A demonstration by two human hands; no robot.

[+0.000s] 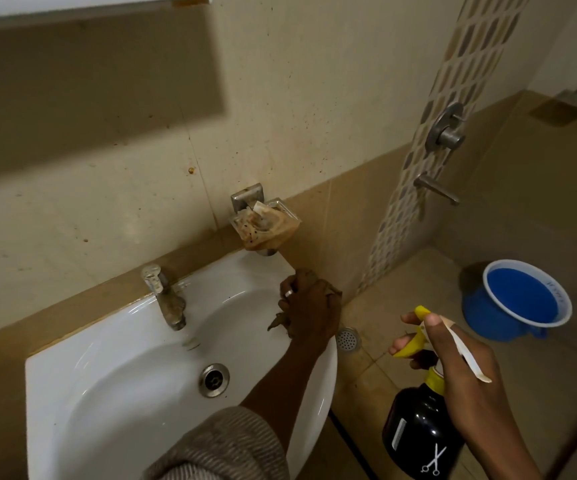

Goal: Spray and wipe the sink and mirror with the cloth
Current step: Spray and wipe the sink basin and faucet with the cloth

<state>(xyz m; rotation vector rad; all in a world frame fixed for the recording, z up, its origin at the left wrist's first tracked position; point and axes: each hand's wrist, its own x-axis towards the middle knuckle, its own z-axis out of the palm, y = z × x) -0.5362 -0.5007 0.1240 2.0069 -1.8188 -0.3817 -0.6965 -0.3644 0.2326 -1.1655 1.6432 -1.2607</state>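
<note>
Under our left fingers (289, 296) we see a brown cloth (332, 293), gripped tight by the left hand (306, 306) against the right rim of the white sink (107, 386). Beside the sink, our right hand (453, 358) grasps a black spray bottle (418, 434), one finger on its yellow trigger.

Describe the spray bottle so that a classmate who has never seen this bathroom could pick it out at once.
Start at the white sink under the wall tap. Just past its right rim, above the tiled floor, the right hand holds the spray bottle. It is the only dark, glossy bottle, with a yellow trigger and collar and a white scissors mark, unlike the blue bucket on the floor beyond.
</note>
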